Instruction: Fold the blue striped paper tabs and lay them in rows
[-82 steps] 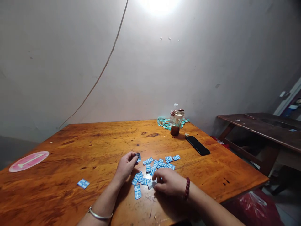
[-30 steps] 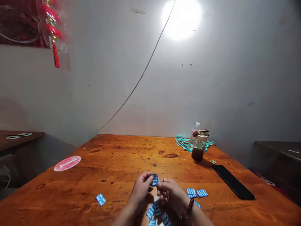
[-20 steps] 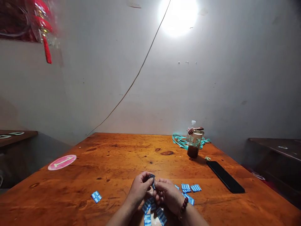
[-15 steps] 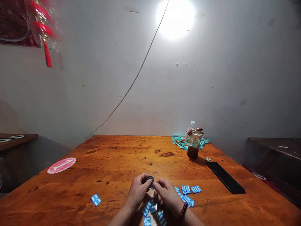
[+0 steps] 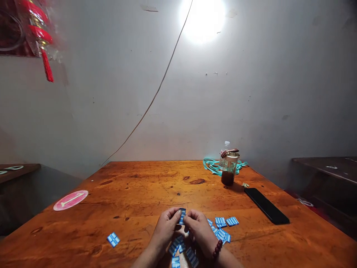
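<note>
Between my two hands, just above the table, is a small blue-and-white striped piece [image 5: 182, 216], held upright. The thumb and fingers of my left hand [image 5: 167, 225] pinch its left side. My right hand [image 5: 198, 226], with a dark red bead bracelet [image 5: 218, 248] at the wrist, pinches its right side. Below and between the wrists lie several similar striped pieces [image 5: 175, 245], partly hidden by my hands. More striped pieces [image 5: 222, 234] overlap in a loose group right of my right hand. A single blue-and-white piece [image 5: 113, 239] lies apart on the left.
A black phone [image 5: 266, 206] lies at the right of the wooden table [image 5: 145, 193]. Behind it stand a jar of dark liquid [image 5: 228, 173], a clear plastic bottle [image 5: 227, 146] and a turquoise strap [image 5: 211, 165]. A round pink sign [image 5: 70, 200] lies at the left.
The striped piece between my hands has turned so that more of its striped face shows. My hands stay close together in nearly the same place. The view has shifted slightly.
</note>
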The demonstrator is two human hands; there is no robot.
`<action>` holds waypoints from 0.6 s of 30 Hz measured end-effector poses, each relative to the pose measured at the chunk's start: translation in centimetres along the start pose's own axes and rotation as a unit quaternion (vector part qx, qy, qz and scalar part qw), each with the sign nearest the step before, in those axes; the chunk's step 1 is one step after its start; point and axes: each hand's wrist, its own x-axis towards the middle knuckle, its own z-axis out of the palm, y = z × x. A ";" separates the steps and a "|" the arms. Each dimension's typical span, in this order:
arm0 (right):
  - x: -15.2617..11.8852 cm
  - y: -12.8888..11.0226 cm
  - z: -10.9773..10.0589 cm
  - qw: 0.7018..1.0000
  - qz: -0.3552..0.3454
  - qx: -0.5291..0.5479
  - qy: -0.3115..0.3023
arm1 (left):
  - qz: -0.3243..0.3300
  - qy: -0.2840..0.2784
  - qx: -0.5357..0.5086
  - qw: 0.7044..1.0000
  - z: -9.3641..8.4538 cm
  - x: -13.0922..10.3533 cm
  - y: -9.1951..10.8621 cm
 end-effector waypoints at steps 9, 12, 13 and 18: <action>0.1 0.2 0.0 0.999 -0.016 -0.028 0.026 | -0.009 -0.020 -0.010 1.000 0.4 -0.4 0.5; 0.4 0.6 -0.2 0.990 -0.084 -0.098 0.063 | 0.002 -0.015 0.003 1.000 0.3 -0.3 0.3; 0.4 0.6 -0.3 0.985 -0.105 -0.117 0.077 | 0.000 -0.013 0.004 1.000 0.2 -0.2 0.3; 0.3 0.3 -0.7 0.977 -0.157 -0.103 0.100 | 0.001 -0.016 -0.005 1.000 0.1 0.0 0.1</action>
